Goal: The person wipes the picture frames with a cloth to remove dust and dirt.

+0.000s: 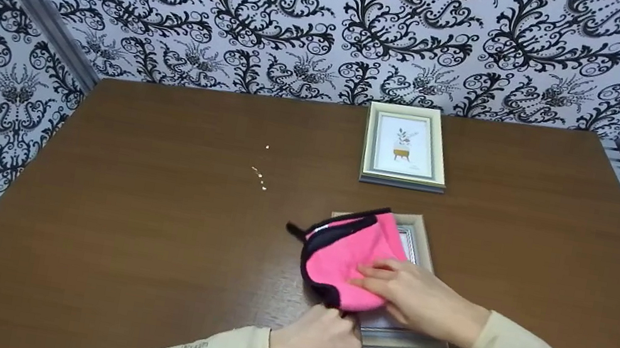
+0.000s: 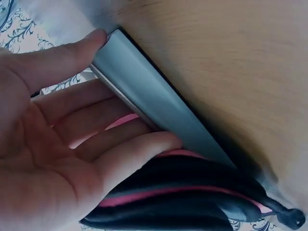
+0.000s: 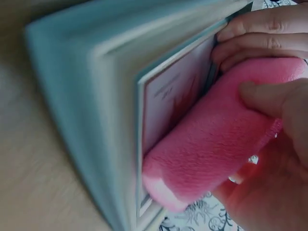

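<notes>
A picture frame [image 1: 406,343] lies face up near the front of the table, mostly covered by a pink cleaning cloth [image 1: 357,252] with black edging and a small loop. My right hand [image 1: 419,295] holds the cloth against the frame's glass. In the right wrist view the thumb and fingers are bent round the bunched pink cloth [image 3: 211,139], with fingertips at the inner rim. At the near left corner, my left hand [image 1: 318,336] grips the frame; the left wrist view shows thumb and fingers at its silvery side [image 2: 144,91].
A second picture frame [image 1: 407,146], with a potted plant print, lies behind at the table's back edge. Small pale crumbs [image 1: 260,176] are scattered left of the cloth. Patterned walls [image 1: 281,9] enclose the brown table [image 1: 151,203] at the back and sides.
</notes>
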Available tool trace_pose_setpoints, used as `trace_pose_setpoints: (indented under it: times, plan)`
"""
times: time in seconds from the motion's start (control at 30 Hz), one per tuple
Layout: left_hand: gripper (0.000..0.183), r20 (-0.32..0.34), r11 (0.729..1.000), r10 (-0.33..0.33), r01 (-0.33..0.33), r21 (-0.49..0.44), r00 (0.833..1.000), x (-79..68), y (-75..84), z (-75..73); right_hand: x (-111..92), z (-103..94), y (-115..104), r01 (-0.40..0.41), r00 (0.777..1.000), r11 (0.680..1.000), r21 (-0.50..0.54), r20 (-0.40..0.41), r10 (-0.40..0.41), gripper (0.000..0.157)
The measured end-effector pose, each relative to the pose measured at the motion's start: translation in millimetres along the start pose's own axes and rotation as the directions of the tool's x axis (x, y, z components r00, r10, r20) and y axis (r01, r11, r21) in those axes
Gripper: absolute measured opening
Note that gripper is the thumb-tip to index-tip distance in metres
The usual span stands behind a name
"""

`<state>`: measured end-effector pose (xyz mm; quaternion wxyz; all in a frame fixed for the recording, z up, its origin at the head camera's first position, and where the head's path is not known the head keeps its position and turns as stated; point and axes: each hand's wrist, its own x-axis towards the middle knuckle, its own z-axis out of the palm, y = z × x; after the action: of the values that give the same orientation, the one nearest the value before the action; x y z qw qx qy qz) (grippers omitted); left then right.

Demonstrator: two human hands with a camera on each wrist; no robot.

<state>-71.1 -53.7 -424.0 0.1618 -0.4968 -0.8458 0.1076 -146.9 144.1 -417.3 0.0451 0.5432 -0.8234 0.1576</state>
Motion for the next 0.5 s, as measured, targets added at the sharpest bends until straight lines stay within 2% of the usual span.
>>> trace_pose_setpoints:
  times: [0.07,0.13,0.23,0.3,0.4,0.5]
  plan:
    - [0.008,-0.008,1.0,-0.003,0.003,0.024,1.0,-0.4,1.8,0.4,-6,-2.8,1,-0.004,1.0,0.996,-0.084,0.025,0.006,0.05]
    - [0.005,-0.02,0.998,-0.002,0.003,0.059,1.0,-0.5,3.5,0.6,-13,-5.1,0,-0.019,0.999,0.976,-0.218,0.035,0.027,0.05]
    - [0.003,-0.031,0.996,-0.012,0.014,0.085,0.999,0.2,4.4,0.6,-21,-6.4,-4,-0.078,0.996,0.902,-0.424,0.003,0.087,0.043]
    - [0.005,-0.02,0.997,-0.032,0.034,0.063,0.999,0.7,3.7,0.1,-25,-5.8,-9,-0.14,0.989,0.846,-0.514,-0.039,0.139,0.035]
    - [0.006,-0.001,0.997,-0.059,0.059,0.041,0.998,2.1,3.8,-0.8,-30,-4.8,-16,-0.225,0.974,0.792,-0.567,-0.111,0.197,0.025]
    - [0.004,-0.018,0.995,-0.074,0.075,0.069,0.997,0.9,7.7,0.4,-30,-2.5,-22,-0.261,0.965,0.779,-0.57,-0.156,0.209,0.022]
